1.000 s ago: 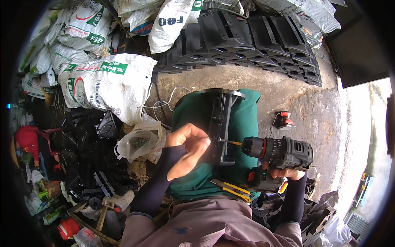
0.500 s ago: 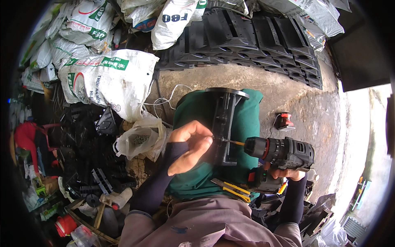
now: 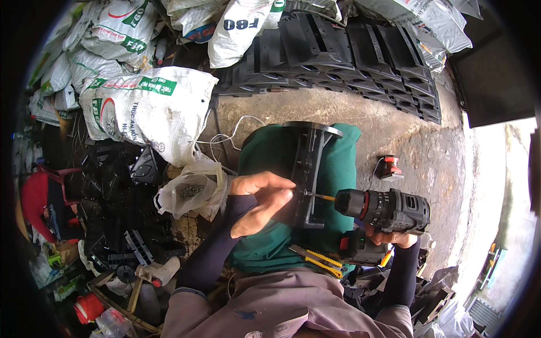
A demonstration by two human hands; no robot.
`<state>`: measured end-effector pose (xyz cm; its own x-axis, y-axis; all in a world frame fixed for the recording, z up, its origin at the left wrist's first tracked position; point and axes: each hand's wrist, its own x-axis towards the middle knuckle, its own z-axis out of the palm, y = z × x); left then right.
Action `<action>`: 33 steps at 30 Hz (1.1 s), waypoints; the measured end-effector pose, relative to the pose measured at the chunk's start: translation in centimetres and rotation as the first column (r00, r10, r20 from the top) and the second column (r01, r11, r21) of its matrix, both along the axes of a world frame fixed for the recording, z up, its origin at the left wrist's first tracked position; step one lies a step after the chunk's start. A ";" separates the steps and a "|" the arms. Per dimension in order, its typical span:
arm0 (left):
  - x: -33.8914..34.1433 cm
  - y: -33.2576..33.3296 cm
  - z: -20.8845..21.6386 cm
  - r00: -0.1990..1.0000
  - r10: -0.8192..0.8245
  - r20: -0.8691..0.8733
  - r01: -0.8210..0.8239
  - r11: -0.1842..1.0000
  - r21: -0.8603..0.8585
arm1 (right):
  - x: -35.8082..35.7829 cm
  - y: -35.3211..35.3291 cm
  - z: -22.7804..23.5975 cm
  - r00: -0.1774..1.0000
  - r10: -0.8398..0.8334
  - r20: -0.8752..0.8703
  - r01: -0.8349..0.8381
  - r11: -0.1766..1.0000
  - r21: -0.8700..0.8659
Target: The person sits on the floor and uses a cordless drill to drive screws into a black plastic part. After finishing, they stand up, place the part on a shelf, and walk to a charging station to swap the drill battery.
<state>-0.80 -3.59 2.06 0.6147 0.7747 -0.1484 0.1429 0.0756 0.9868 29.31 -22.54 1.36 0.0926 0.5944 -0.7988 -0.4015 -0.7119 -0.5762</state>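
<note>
My right hand (image 3: 394, 235) grips a black cordless drill (image 3: 389, 208) by its handle, its yellow-banded driver bit (image 3: 326, 197) pointing left. My left hand (image 3: 262, 200) is closed in a pinch at the bit's tip, on what looks like a small screw, mostly hidden by the fingertips. Beneath them a long black plastic part (image 3: 307, 163) with a round end plate lies over a green cloth-covered support (image 3: 338, 163). The pinch and the bit's tip are right above this part. A yellow utility knife (image 3: 322, 261) lies on the cloth near my lap.
An open plastic bag (image 3: 194, 191) of small metal pieces stands left of the cloth. White sacks (image 3: 149, 112) and a heap of black parts (image 3: 112, 197) fill the left. Stacked black panels (image 3: 338, 56) line the back. A red sander (image 3: 390, 168) sits on the floor at right.
My left hand's pinch has shifted very slightly right and down; the drill has hardly moved. At the far left, the person in red has changed posture, and more of a red chair shows.
</note>
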 end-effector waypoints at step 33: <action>4.0 4.3 -1.8 0.873 -0.214 0.437 0.136 0.970 0.202 | -0.9 -0.6 0.7 0.729 0.428 0.535 -0.627 0.731 0.268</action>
<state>3.19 0.75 0.22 0.7119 0.6371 0.2955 -0.3262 -0.0726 0.9425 28.40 -23.16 2.07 -0.0847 0.8983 -0.4311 0.3129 -0.3868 -0.8675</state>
